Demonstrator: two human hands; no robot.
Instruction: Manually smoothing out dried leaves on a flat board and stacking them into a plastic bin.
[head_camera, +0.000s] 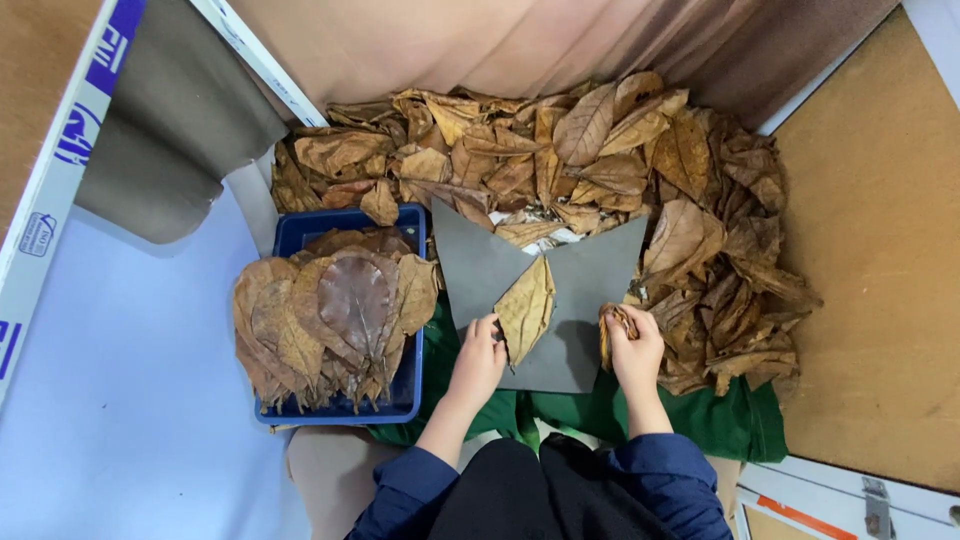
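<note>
A dry brown leaf (526, 306) lies on a grey board (480, 268) with a notched top edge, resting on my lap. My left hand (481, 356) pinches the leaf's lower stem end at the board's left side. My right hand (636, 345) is closed around a crumpled dry leaf (614, 322) at the board's right edge. A large heap of dry brown leaves (610, 160) spreads behind and to the right of the board.
A blue plastic tray (345, 225) at my left holds a stack of flattened leaves (330, 310). Green cloth (720, 420) lies under the board and heap. A grey fabric roll (170, 130) is at the far left, a brown board (880, 250) at right.
</note>
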